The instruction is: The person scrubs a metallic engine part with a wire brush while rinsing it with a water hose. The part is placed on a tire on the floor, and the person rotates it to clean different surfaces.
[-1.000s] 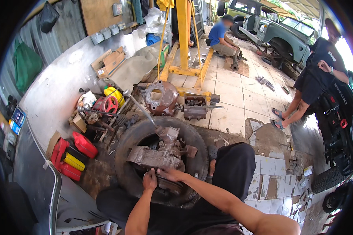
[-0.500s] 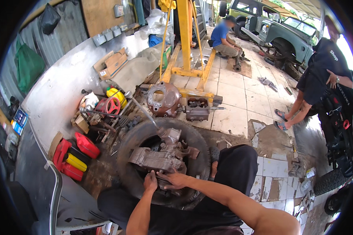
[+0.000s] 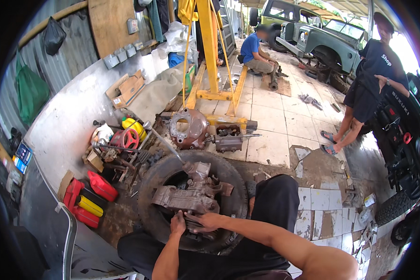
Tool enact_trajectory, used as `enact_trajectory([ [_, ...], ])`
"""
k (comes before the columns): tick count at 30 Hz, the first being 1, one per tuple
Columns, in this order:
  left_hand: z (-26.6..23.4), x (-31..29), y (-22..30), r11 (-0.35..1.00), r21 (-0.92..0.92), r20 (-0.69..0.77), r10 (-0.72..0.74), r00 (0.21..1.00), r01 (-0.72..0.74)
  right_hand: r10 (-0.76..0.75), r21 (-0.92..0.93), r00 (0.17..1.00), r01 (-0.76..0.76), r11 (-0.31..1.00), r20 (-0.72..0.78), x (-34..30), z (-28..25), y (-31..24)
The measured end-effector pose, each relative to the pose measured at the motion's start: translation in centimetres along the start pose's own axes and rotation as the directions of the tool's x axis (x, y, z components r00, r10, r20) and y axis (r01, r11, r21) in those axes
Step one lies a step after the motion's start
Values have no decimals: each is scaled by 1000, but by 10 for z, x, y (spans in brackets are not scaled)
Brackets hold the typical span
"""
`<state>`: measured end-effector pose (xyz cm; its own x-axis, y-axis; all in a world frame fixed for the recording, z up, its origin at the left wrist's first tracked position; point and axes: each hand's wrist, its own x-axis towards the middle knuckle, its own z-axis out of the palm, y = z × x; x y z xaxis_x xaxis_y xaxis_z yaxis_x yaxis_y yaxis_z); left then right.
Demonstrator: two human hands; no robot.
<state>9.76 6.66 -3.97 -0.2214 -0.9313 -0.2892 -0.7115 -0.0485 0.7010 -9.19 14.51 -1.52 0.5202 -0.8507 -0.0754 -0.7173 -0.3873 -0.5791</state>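
Grimy cast-metal gearbox housing lies across the hole of a black tyre flat on the floor, low centre of view. Left hand sits on the near edge of the housing at about 6 o'clock of the tyre, fingers curled down onto the metal – whether it actually grips anything I cannot tell. Right hand just beside it at 3 o'clock from the left, fingers stretched flat and pointing left across the casting, pressed on top, not closed round anything.

Versus the earlier frames: both hands have drawn closer together, now nearly touching; the right hand has slid leftward over the housing. The view has tipped slightly, tyre and housing unmoved.

Counts: one tyre, one housing in it, one long shaft rising from the housing toward 11 o'clock. One round bell housing standing at 12 o'clock of the tyre, one smaller metal gear unit just to its right. One yellow engine hoist behind. Red jerry cans at 9 o'clock – two clear, with a yellow one between. One red handwheel among the clutter. Two other people: one crouching in a blue shirt at 12 o'clock, one standing in dark clothes at 2 o'clock. One green off-road vehicle far back.
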Motion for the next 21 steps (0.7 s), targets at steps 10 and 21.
enact_trajectory([
  [10, 8, 14, -25, 966, -247, 16, -71, 997, 73, 6, -31, 1000, -6, 1000, 7, -2, -10, -16],
  [21, -4, 20, -28, 957, -285, 83, -24, 996, 47, 35, -32, 999, -35, 999, -1, 18, -13, -14],
])
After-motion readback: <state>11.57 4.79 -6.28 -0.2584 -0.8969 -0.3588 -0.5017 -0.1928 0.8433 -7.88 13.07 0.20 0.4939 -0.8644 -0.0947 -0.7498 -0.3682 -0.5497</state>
